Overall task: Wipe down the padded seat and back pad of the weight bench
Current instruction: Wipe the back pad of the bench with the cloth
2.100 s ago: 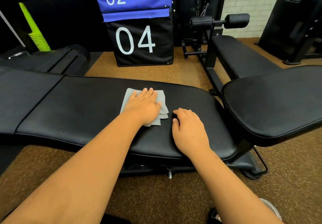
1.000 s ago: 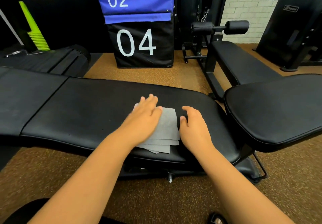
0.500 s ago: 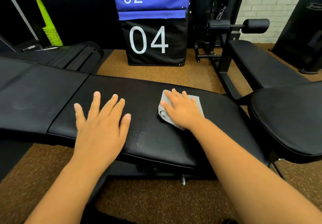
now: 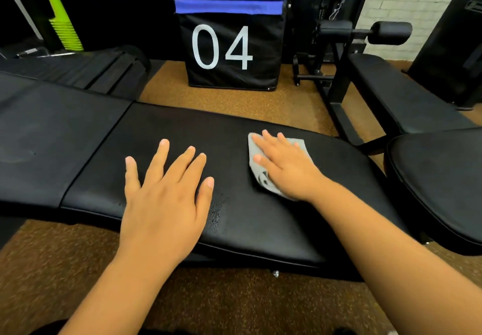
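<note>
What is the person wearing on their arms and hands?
Nothing that shows. The left hand and right hand are bare: no gloves, rings, watch or bands. Both forearms are uncovered right to the picture's bottom edge, with no sleeve in view.

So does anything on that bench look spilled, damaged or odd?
One thing: a patch of small droplets or speckles on the black bench pad, just right of the left hand. Whether it's moisture or worn vinyl, I can't tell. The grey cloth under the right hand is slightly bunched.
</note>
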`<action>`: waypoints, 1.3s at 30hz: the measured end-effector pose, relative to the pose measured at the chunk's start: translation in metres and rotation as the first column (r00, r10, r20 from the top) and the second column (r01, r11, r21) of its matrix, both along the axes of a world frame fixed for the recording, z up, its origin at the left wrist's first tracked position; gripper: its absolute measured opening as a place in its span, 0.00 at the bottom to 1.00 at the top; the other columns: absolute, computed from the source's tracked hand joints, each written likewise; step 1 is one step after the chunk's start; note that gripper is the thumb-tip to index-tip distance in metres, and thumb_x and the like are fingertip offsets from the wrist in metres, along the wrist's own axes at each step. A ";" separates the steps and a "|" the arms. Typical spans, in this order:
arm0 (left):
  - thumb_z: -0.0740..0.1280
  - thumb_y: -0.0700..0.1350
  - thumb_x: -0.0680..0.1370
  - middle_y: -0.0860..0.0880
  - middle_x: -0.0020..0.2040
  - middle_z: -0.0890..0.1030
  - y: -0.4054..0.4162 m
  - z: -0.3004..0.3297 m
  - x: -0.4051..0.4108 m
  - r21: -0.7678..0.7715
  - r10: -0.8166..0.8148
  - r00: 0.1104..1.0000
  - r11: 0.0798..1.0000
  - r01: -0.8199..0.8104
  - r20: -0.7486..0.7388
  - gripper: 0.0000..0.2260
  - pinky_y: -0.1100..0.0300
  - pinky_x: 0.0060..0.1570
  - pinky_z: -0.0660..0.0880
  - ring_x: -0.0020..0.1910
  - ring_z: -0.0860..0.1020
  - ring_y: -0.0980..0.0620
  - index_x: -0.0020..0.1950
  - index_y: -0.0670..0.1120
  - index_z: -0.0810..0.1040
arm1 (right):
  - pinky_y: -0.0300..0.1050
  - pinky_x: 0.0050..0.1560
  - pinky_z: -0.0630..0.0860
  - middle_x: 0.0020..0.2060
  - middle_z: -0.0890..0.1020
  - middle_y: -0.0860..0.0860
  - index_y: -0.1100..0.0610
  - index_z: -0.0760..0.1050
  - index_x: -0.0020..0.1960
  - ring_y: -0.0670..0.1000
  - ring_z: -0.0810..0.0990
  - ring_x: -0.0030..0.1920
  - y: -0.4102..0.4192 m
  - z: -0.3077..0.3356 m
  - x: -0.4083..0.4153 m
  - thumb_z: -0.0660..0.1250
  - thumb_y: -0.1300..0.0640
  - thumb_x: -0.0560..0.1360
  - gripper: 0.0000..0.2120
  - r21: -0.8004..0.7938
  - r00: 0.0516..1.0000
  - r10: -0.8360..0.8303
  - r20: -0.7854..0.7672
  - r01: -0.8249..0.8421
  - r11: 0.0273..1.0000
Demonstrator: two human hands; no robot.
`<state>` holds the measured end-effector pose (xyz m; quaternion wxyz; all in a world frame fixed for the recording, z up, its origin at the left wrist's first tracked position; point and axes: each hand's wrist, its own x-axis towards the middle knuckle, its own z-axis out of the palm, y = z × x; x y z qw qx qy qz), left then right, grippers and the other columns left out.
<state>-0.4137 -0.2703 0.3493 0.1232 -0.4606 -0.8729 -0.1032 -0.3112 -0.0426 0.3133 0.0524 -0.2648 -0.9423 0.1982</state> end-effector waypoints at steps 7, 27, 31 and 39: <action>0.51 0.57 0.81 0.53 0.67 0.77 0.001 -0.003 -0.001 0.004 0.000 1.000 1.000 0.000 0.027 0.21 0.38 0.69 0.62 0.72 0.69 0.46 0.65 0.52 0.78 | 0.64 0.75 0.46 0.80 0.50 0.50 0.44 0.48 0.80 0.59 0.47 0.79 0.051 -0.004 -0.054 0.43 0.40 0.82 0.27 0.059 0.972 -0.218 0.089 0.213 0.975; 0.55 0.58 0.78 0.55 0.67 0.76 0.004 -0.007 -0.004 0.023 0.041 0.999 0.999 -0.042 0.030 0.20 0.39 0.69 0.60 0.71 0.69 0.49 0.64 0.54 0.77 | 0.66 0.74 0.47 0.80 0.51 0.53 0.48 0.50 0.79 0.61 0.48 0.78 0.019 0.005 -0.073 0.45 0.36 0.81 0.30 0.080 0.983 -0.172 0.058 0.167 0.983; 0.55 0.58 0.78 0.55 0.66 0.76 0.003 -0.008 -0.005 0.018 0.040 0.999 0.999 -0.041 0.020 0.20 0.39 0.69 0.60 0.71 0.69 0.49 0.63 0.54 0.77 | 0.61 0.76 0.41 0.80 0.45 0.49 0.45 0.44 0.80 0.55 0.41 0.79 -0.040 0.012 -0.045 0.45 0.36 0.80 0.31 0.079 0.996 0.083 0.017 -0.084 0.993; 0.55 0.58 0.78 0.56 0.66 0.76 0.004 -0.008 -0.004 0.033 0.043 0.999 0.998 -0.044 0.033 0.20 0.39 0.69 0.60 0.71 0.69 0.49 0.64 0.54 0.77 | 0.55 0.77 0.45 0.80 0.50 0.47 0.43 0.49 0.79 0.53 0.45 0.79 0.027 0.000 -0.021 0.47 0.44 0.84 0.25 0.005 0.998 -0.062 0.005 0.062 0.998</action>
